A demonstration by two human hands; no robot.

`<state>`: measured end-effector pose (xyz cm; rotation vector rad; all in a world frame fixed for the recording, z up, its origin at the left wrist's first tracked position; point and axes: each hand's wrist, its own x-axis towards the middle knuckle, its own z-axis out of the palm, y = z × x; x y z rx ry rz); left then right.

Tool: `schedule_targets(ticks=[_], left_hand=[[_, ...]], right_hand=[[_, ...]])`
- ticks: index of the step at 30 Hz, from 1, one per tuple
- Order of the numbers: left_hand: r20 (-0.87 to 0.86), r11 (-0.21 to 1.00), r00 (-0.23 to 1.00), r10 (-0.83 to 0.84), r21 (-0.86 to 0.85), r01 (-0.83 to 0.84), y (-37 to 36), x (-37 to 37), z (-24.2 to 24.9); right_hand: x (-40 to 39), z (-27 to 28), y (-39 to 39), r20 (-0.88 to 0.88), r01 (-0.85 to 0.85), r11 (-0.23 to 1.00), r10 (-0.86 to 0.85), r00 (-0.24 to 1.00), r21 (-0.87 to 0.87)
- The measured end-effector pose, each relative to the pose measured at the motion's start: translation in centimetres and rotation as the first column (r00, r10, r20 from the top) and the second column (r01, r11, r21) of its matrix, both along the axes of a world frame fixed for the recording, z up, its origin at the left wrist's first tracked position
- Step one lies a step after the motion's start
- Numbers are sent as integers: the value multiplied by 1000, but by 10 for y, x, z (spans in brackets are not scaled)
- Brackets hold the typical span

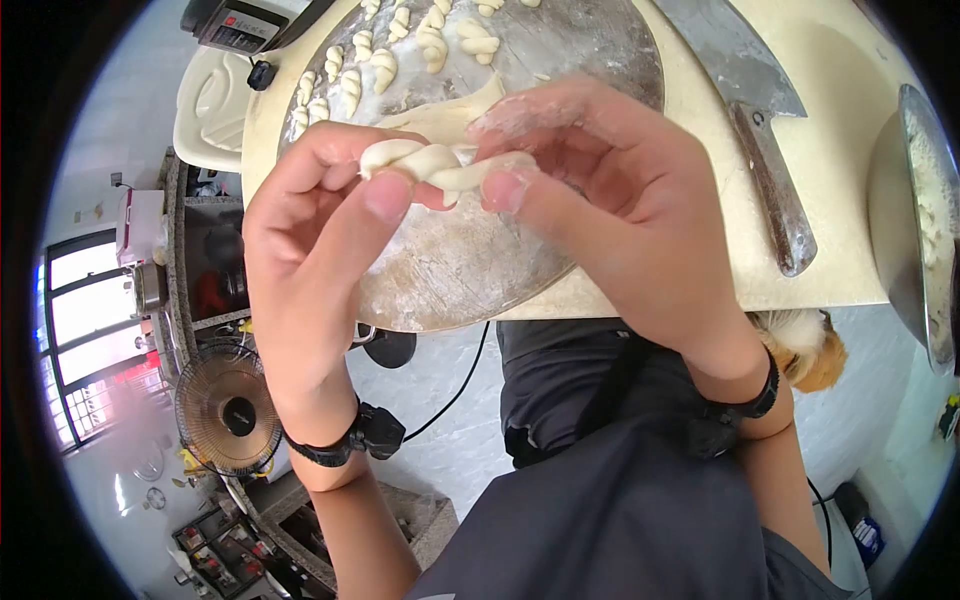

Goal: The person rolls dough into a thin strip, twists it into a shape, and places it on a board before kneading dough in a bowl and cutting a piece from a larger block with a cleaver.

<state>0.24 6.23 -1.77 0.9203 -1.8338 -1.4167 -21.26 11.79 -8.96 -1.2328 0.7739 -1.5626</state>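
Between my two hands is a twisted piece of dough (430, 165), held in the air over a floured round board (470, 265). My left hand (325, 205) pinches its left end between thumb and fingers. At the right end, the thumb and fingertips of my right hand (625, 190) grip the dough. White flour dusts the right fingers. Behind my hands a flat sheet of dough (455, 115) lies on the board, partly hidden by them. Farther back on the same board rest several small dough twists (383, 68).
A cleaver (770, 180) lies on the pale table (845, 210) to the right of the board. At the far right stands a metal bowl (905, 220) holding white flour or dough. A kitchen scale (240, 28) is at the back left, and a fan (228, 408) stands lower left.
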Motion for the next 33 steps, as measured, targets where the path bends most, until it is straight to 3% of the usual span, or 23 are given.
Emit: schedule_targets(ticks=[13, 19, 28, 33], left_hand=[[-114, 996, 990, 82, 40, -78, -6, -22, -6], [6, 979, 987, 161, -125, -159, 3, -30, -2], [-120, 992, 991, 59, 118, -45, -2, -28, -11], [-109, 977, 992, 66, 209, -42, -4, -25, -12]], right_hand=[[1, -1, 4, -285, 270, 936, -328, 901, -224], [0, 2, 3, -312, 326, 907, -402, 861, -268], [2, 1, -1, -315, 332, 877, -442, 840, -347], [3, 1, -2, -326, 337, 882, -442, 836, -330]])
